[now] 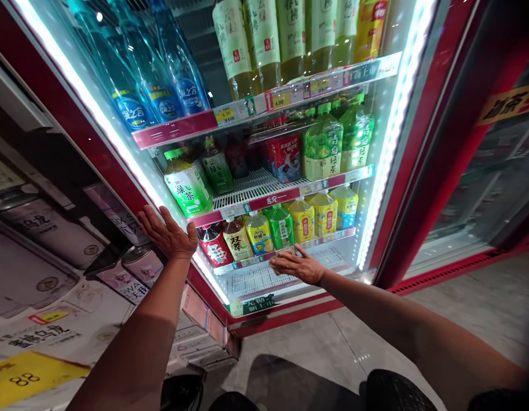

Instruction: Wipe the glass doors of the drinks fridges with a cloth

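A lit drinks fridge with a red frame [259, 323] stands in front of me. My left hand [172, 234] is spread at its left edge, fingers apart, holding nothing. Just right of it, a green tea bottle [187, 185] stands on the middle shelf. My right hand [296, 266] reaches toward the lower part of the fridge, palm down with fingers stretched out and nothing held. Behind it, a green bottle [279, 225] stands in the row on the lower shelf. Whether this hand touches the shelf edge, I cannot tell.
Blue bottles [185, 74] and pale green labelled bottles [262, 34] fill the top shelf. Stacked boxes [28, 245] with a yellow price sign [33, 377] flank the fridge on the left. Another red-framed fridge [461, 188] stands right. Grey tiled floor [350, 331] lies below.
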`<move>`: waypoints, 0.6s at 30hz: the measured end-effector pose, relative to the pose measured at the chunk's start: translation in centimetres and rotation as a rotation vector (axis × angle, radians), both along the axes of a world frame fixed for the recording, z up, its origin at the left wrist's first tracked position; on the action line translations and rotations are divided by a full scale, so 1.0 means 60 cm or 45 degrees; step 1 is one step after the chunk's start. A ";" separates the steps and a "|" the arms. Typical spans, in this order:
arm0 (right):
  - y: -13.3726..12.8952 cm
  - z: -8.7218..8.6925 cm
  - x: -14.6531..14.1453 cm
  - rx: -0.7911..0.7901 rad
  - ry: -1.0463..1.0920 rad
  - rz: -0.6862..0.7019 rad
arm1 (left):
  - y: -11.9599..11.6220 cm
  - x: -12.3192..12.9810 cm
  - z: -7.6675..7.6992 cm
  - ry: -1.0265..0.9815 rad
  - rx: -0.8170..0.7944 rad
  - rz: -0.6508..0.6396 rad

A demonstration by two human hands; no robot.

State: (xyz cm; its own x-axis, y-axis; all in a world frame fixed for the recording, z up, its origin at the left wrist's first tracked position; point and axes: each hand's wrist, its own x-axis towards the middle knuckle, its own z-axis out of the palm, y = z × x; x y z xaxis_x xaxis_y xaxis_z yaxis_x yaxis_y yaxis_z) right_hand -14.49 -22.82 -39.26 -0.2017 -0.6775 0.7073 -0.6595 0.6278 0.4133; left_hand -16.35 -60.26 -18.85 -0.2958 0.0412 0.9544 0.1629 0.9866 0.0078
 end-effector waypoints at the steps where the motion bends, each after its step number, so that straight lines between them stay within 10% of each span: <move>1: 0.010 -0.013 0.004 0.029 0.003 0.012 | 0.001 0.001 0.001 0.002 0.002 -0.005; 8: 0.064 0.058 -0.014 -0.253 0.017 -0.288 | 0.009 0.009 0.007 -0.024 0.061 -0.111; 15: 0.103 -0.055 0.018 -0.077 -0.067 -0.221 | 0.006 0.007 0.003 0.014 0.005 -0.004; 18: 0.123 -0.045 0.010 -0.123 -0.063 -0.229 | 0.005 0.008 0.002 -0.004 0.020 0.028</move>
